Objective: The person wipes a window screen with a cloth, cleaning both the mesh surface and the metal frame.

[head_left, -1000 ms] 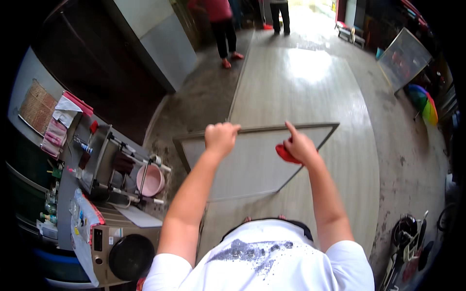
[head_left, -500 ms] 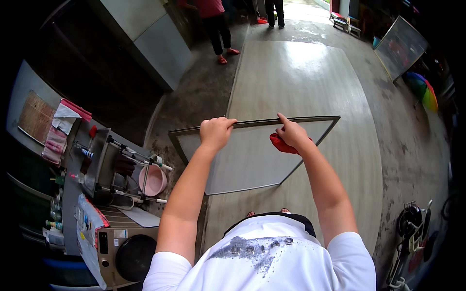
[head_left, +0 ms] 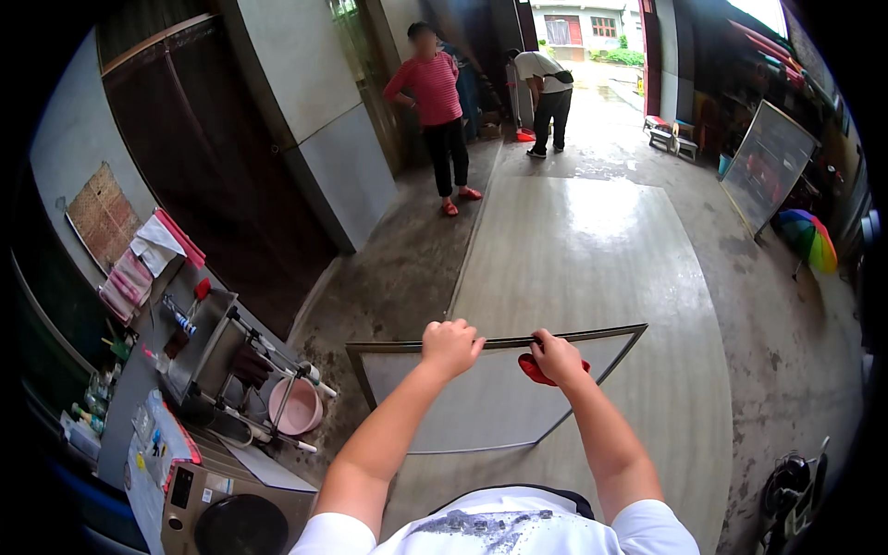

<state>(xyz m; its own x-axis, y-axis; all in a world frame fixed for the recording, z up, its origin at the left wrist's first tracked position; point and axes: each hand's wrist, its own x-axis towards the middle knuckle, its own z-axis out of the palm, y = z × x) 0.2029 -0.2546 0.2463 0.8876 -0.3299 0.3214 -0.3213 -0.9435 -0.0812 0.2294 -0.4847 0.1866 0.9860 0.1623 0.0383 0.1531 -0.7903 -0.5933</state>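
A framed window screen [head_left: 486, 412], with a dark metal frame and pale grey mesh, stands tilted in front of me with its lower edge on the floor. My left hand [head_left: 450, 349] is closed over the middle of its top rail. Farther right on that same rail, my right hand [head_left: 558, 359] is closed too, with a bunched red cloth [head_left: 534, 371] between its palm and the mesh. The fingertips of both hands curl over the far side of the frame and are partly hidden.
A pale smooth floor strip [head_left: 592, 250] runs toward the bright doorway. Two people [head_left: 435, 92] stand ahead, one bent over. Another framed screen [head_left: 768, 162] leans at right, near a rainbow umbrella [head_left: 807, 242]. At left are a metal rack [head_left: 208, 351], pink basin [head_left: 298, 407] and washing machine [head_left: 199, 490].
My view has tilted up, so the far people and doorway show more. My left hand has shifted right along the rail. My right index finger, stretched out before, now curls over the frame.
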